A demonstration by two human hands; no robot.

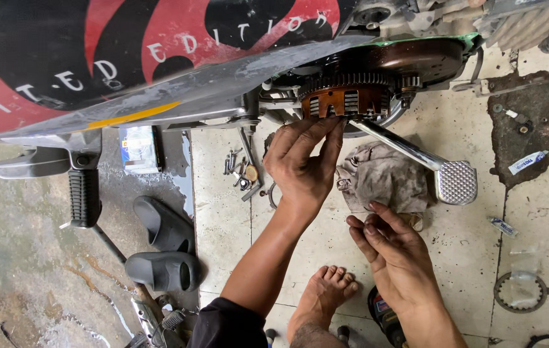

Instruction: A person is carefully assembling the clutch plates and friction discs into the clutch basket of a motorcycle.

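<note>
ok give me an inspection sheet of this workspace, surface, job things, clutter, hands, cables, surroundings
surface: pale tiled floor, stained, one patch broken.
job's things: toothed clutch assembly exposed on the motorcycle; loose ring plate on the floor.
clutter: dirty rag, bolts and small parts, small tube.
grippers: left hand fingertips on the clutch's lower edge; right hand apart, fingertips pinched, anything held too small to tell.
cables: nothing seen.
surroundings: chrome pedal, footrest, grey slippers, person's bare foot.
</note>
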